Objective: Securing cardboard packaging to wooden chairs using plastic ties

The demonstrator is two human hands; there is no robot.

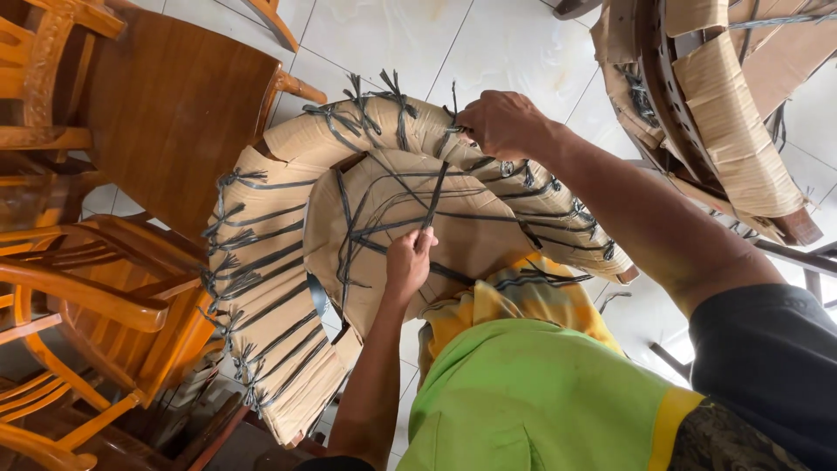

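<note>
- A furniture workshop or storeroom is showing here: varnished wooden chairs (pixel 78 288) are crowding the white tiled floor (pixel 514 44).
- Cardboard-wrapped chair frames (pixel 288 262), bound with black strapping (pixel 261 262), are standing about.

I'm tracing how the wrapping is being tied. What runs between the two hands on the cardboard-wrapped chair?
In the head view, a dark strap stretches taut from the left hand up to the right hand, crossing the cardboard-wrapped chair.

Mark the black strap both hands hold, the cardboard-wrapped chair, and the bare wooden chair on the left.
black strap (pixel 433 196), head view, taut mid-length between the hands
cardboard-wrapped chair (pixel 261 288), head view, wrapped curved frame
bare wooden chair (pixel 78 288), head view, arm rail
</note>
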